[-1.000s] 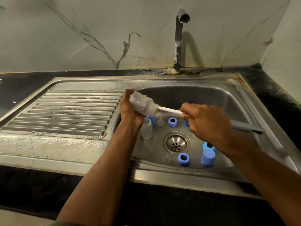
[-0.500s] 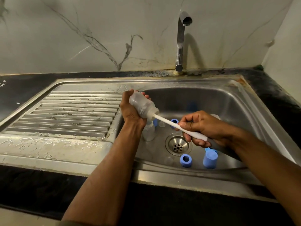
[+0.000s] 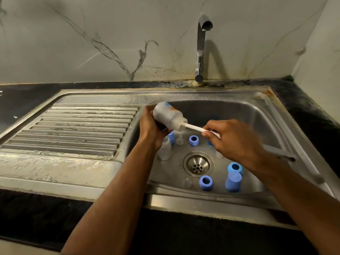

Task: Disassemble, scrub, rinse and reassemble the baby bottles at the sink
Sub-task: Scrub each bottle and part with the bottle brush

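Observation:
My left hand (image 3: 151, 128) grips a clear baby bottle (image 3: 168, 115), tilted with its mouth toward the right, above the sink basin (image 3: 257, 115). My right hand (image 3: 233, 140) holds the bottle brush (image 3: 195, 128) by its white and grey handle; the brush head is hidden inside the bottle. On the basin floor stand another clear bottle (image 3: 164, 148), several blue collar rings (image 3: 194, 140), a blue cap (image 3: 233, 181) and clear teats (image 3: 180, 139).
The drain (image 3: 198, 164) sits mid-basin. A tap (image 3: 201, 48) rises behind the sink, no water running. A wet ribbed drainboard (image 3: 73, 129) lies to the left. Black counter (image 3: 303, 107) surrounds the sink, with a marble wall behind.
My right hand has pulled the brush out a little and pushed it back in, ending higher and nearer the bottle's mouth. The left hand keeps the bottle in place.

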